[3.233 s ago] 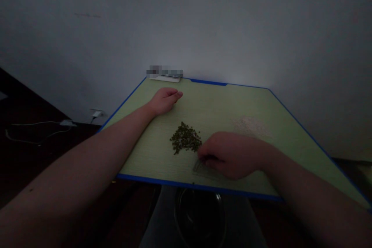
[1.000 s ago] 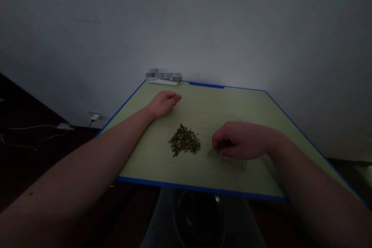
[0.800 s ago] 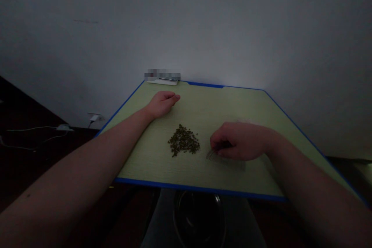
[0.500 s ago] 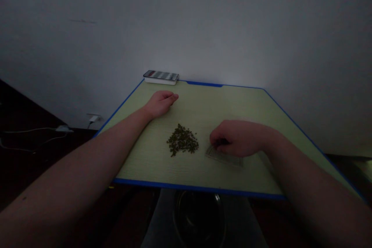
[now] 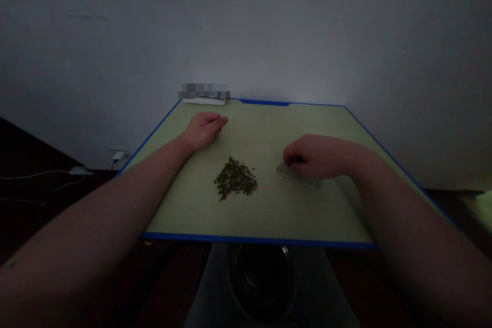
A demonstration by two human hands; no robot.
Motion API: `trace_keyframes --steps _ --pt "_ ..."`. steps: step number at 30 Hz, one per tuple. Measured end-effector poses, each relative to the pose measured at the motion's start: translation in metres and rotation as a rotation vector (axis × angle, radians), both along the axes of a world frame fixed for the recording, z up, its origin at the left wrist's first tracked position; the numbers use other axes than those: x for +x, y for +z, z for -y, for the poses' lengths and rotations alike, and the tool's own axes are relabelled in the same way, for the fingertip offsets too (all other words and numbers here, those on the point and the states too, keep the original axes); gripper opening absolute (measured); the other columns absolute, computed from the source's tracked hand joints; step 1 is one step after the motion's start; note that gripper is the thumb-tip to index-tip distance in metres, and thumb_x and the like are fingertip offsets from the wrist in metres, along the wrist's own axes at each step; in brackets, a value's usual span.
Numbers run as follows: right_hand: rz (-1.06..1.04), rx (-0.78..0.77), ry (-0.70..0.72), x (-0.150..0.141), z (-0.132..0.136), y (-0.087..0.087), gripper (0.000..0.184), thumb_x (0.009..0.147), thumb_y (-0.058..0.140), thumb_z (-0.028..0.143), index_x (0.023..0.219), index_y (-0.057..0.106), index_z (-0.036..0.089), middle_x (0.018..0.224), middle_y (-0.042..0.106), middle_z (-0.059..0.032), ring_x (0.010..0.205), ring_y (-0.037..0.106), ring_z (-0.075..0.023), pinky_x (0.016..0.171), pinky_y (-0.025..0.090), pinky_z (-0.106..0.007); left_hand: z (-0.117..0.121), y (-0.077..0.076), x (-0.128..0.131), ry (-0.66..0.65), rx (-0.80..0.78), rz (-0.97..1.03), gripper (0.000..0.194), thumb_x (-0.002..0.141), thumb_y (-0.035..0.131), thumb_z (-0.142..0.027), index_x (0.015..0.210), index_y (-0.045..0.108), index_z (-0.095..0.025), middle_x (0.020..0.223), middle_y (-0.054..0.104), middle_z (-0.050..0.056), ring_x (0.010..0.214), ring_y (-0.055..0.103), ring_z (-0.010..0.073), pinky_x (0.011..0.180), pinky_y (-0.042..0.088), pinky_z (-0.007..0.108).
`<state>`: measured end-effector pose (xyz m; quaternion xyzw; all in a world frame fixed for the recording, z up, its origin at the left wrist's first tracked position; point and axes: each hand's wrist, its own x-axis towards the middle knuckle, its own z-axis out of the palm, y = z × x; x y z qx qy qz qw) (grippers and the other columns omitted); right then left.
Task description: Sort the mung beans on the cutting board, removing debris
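Pale wall [image 5: 246, 25] across the whole far side. Low on it at left, a socket [image 5: 119, 156], and a white cable [image 5: 42, 175] running along the dark floor [image 5: 34, 215]. Under the near edge of the bench, a metal bowl [image 5: 261, 282], dark inside.

Bench [image 5: 307, 215] with green top and blue edge. At its far end, a white box [image 5: 203, 101], upper part blurred. On the top, between both hands and closer to the viewer, a loose pile of small dark seeds [image 5: 235, 178], a little wider than deep, without clear long axis.

Left hand [image 5: 202, 130] up and left from the pile, lying flat, fingers loosely together, nothing in its hold. Right hand [image 5: 317, 156] to the right of the pile and slightly beyond it, fingers curled toward the thumb, over one end of a thin clear piece [image 5: 302, 177], long axis almost left to right. Something dark inside the curl, but impossible to tell what. Both hands near the pile, neither touching it, gaps about equal.
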<state>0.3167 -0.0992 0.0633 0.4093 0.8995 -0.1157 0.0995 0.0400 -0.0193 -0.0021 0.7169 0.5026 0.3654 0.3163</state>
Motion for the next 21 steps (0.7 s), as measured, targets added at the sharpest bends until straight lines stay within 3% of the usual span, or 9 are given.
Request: trace_keyframes --steps 21 --pt "-0.012 -0.004 -0.030 0.0005 -0.0019 -0.0037 0.019 0.068 0.048 0.018 0.077 0.065 0.019 0.073 0.064 -0.0037 0.057 0.050 -0.0134 0.050 0.029 -0.026 0.0045 0.0053 0.0040 0.024 -0.039 0.032 0.035 0.077 0.047 -0.040 0.050 0.041 -0.018 0.042 0.037 -0.002 0.039 0.031 0.0071 0.041 0.022 0.024"
